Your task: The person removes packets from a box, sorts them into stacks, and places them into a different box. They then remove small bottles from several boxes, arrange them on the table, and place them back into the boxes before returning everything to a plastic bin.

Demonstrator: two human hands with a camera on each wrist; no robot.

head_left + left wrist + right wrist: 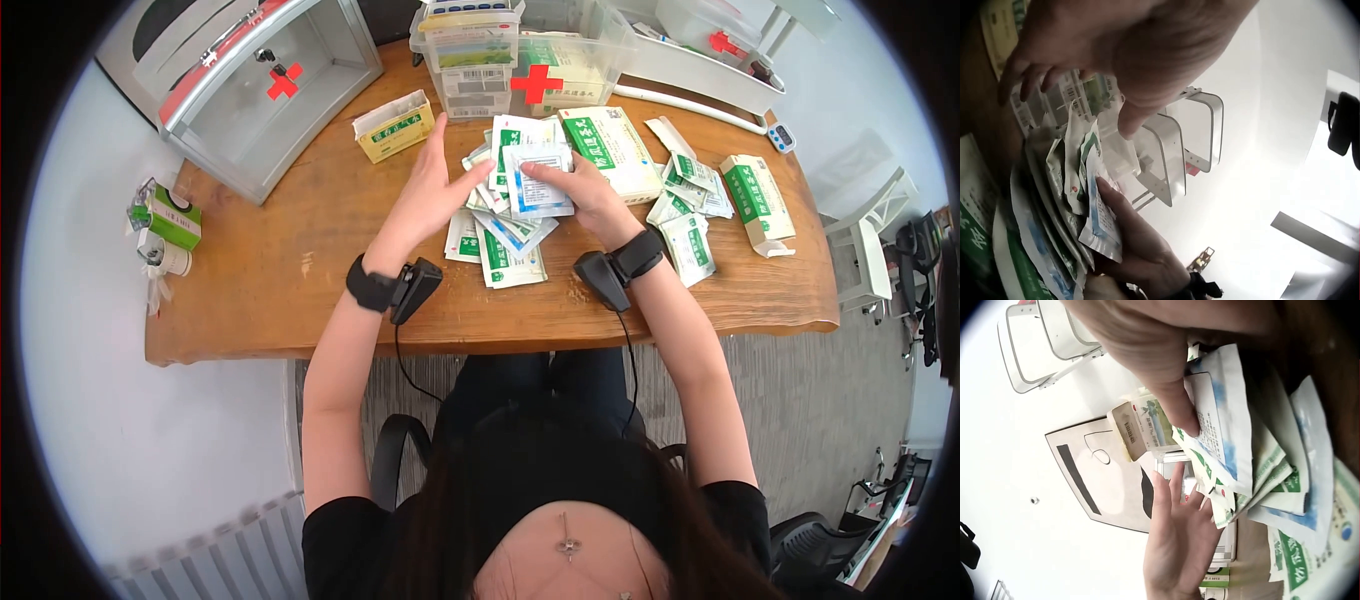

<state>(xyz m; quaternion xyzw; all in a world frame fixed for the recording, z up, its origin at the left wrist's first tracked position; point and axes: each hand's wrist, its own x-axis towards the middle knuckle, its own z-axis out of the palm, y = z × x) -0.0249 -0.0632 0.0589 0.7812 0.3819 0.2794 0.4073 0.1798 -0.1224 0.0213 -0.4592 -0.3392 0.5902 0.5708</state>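
My right hand (597,203) holds a fanned stack of medicine sachets above the table, its thumb pressed on a white-and-blue sachet (540,188) on top. Green-and-white sachets (510,130) stick out behind it in the same stack. To the left, my left hand (425,200) has straight fingers and a spread thumb, its thumb tip beside the stack's edge. The right wrist view shows the left palm (1182,544) facing the sachets with nothing in it. Below the hands, more green-and-white sachets (512,268) lie on the wooden table.
An open yellow box (395,130) stands beyond the left hand. A white-and-green box (615,155) lies behind the right hand. Further right are loose sachets (688,245) and another box (757,205). At the back stand a clear bin (590,60) and a metal case (270,120).
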